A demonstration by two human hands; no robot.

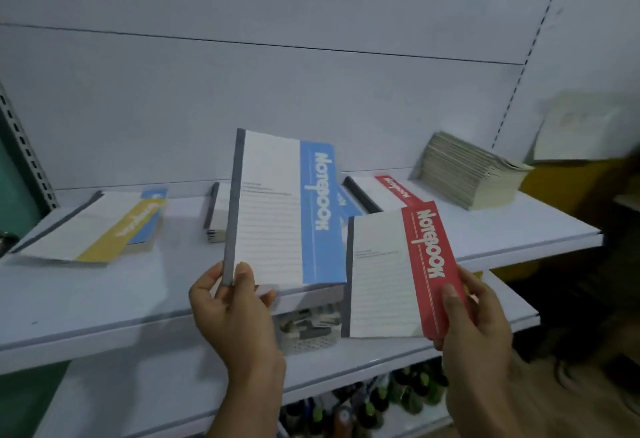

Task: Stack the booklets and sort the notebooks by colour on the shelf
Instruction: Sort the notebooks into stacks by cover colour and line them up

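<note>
- The left hand (232, 309) pinches the lower spine corner of a blue notebook (287, 215), thumb on the cover and fingers behind. The book stands upright over the front edge of the shelf (104, 299), near its middle.
- The right hand (478, 319) grips the lower red edge of a red notebook (398, 274), thumb on the cover. The book is held just right of the blue one, out past the front edge.
- A yellow notebook (90, 233) lies tilted on a pile near the shelf's left end.
- A second red notebook (384, 191) lies flat near the back edge, right of middle.
- A stack of cream booklets (467, 177) sits towards the back right corner.
</note>
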